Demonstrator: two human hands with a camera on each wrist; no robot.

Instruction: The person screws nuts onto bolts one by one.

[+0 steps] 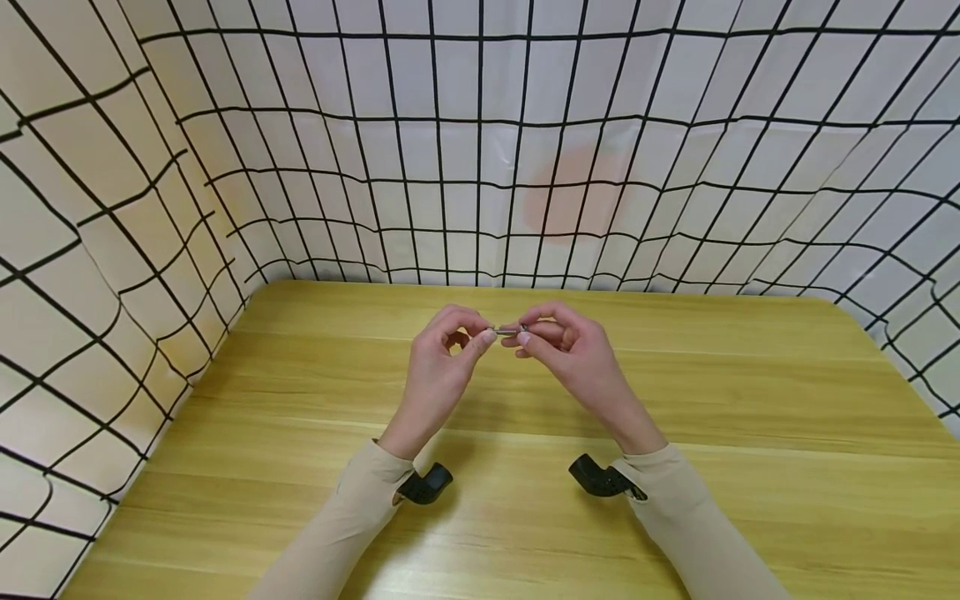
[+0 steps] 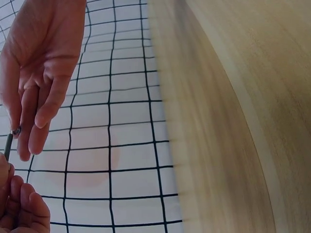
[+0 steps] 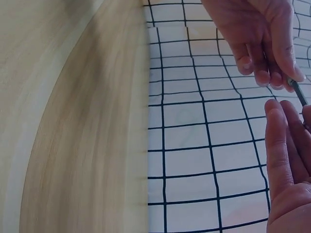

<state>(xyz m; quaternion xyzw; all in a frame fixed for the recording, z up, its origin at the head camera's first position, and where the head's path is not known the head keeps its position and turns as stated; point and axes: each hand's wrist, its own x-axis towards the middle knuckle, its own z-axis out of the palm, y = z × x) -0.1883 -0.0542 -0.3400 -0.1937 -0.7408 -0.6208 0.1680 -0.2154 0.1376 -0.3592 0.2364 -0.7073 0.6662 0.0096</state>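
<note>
A slim grey metal bolt (image 1: 507, 332) spans the gap between both hands, lying roughly level above the table. My left hand (image 1: 442, 358) pinches one end with thumb and forefinger. At that end, a small nut-like piece (image 3: 290, 82) shows by the fingertips in the right wrist view, and the shaft (image 3: 301, 93) looks threaded. My right hand (image 1: 576, 346) pinches the opposite end, where a small dark metal part (image 2: 17, 130) peeks out beside the fingertips in the left wrist view. Its exact shape is too small to tell. Fingers cover both ends in part.
Beneath the hands lies a wood-grain table (image 1: 480, 517). White sheeting with a black grid (image 1: 480, 150) stands along its back and sides. Black wrist-worn devices (image 1: 426, 485) stick out from both beige sleeves (image 1: 678, 492).
</note>
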